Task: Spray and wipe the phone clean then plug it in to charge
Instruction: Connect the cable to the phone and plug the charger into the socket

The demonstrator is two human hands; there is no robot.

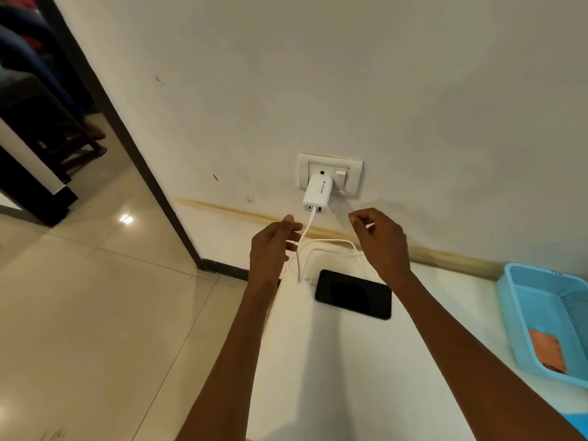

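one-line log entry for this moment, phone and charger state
phone: flat on counter, screen dark | charger: in wall socket | cable: near left hand | right hand: raised, empty

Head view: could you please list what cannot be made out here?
- Cable: whether its end is in the phone; too small.
- Left hand: whether it grips the cable; blurred.
- Basket: cut off by the right edge.
- Charger lettering: too small.

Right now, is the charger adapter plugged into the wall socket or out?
In. The white charger adapter sits seated in the wall socket plate, its white cable hanging from its underside.
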